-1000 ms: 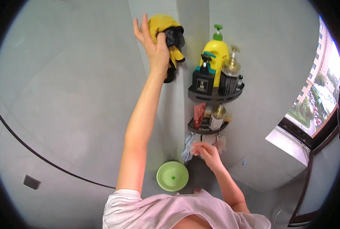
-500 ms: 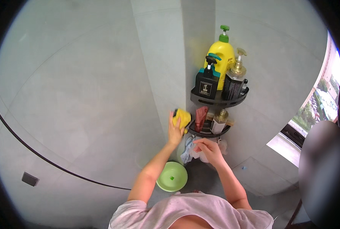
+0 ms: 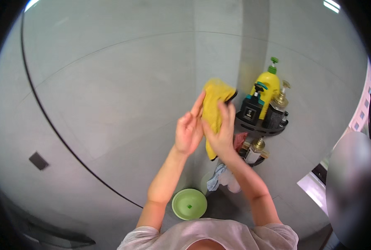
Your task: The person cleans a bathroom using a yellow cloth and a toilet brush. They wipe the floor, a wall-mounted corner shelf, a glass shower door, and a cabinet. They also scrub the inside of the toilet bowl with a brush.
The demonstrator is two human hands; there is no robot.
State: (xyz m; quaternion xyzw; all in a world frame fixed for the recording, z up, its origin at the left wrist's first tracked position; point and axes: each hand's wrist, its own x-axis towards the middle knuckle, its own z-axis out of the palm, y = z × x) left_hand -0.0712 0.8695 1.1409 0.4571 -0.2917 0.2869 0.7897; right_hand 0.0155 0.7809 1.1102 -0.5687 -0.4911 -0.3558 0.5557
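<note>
A yellow cloth point(image 3: 213, 106) with dark edging hangs lengthwise in front of the grey wall, between my two hands. My right hand point(image 3: 222, 135) grips it from the right side, fingers and thumb across its surface, slightly blurred. To the left of it is my left hand point(image 3: 188, 131), its palm showing and nothing in it. One stretched finger of that hand reaches the cloth's left edge, while the other fingers are loosely bent and apart. Part of the cloth's lower half is hidden behind my right hand.
A black corner shelf point(image 3: 262, 130) bears several pump bottles, including a tall yellow bottle point(image 3: 268, 85). Below it a smaller shelf point(image 3: 258, 161) holds a red pouch point(image 3: 240, 141) and a bottle. A pale blue cloth point(image 3: 216, 179) hangs underneath. On the floor sits a green basin point(image 3: 189, 213).
Both hands have risen. The cloth, bunched in my left hand before, is now spread out with my right hand on it. The view has shifted, so the shelves appear lower and further right.
</note>
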